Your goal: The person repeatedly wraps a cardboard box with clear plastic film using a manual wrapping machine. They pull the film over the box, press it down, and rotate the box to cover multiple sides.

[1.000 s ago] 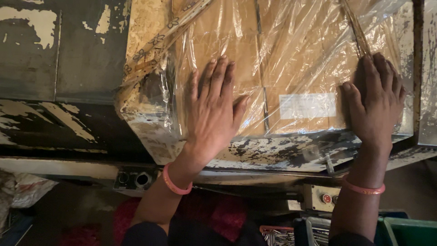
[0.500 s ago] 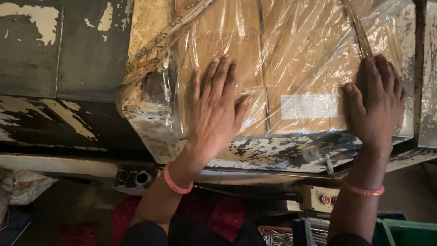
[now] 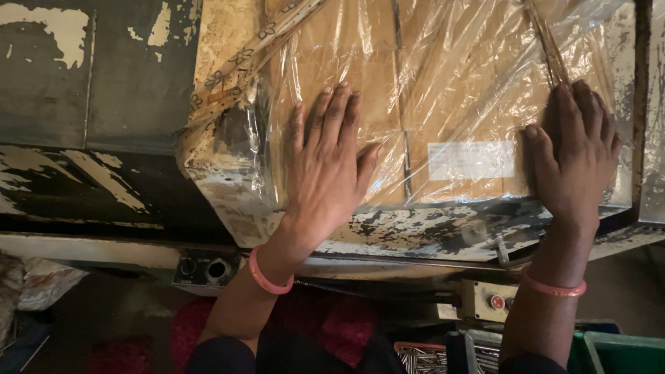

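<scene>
Closest to the body, below both wrists, sits a small switch box with a red button (image 3: 496, 302) under the right forearm, and a pair of round sockets (image 3: 206, 269) just left of the left wrist, which wears a pink bangle (image 3: 267, 277). Above these runs the worn, paint-flaked machine bed (image 3: 429, 232), its edge directly under the heels of both palms. The left hand (image 3: 329, 170) lies flat with fingers spread, pressed onto the clear plastic film (image 3: 457, 76); the right hand (image 3: 575, 163) is flat too, fingers close together, pressing the film near its right edge. Neither hand pinches or grips anything. Beneath the palms and stretching away beyond the fingertips lie the brown cardboard boxes (image 3: 353, 62) under that film, with a pale label (image 3: 471, 161) between the two hands. Past the left fingertips the film bunches into loose wrinkles over a corner. A likely trouble: the slack film could crease or slide under uneven pressure, and the rough flaking edge could snag or tear it.
</scene>
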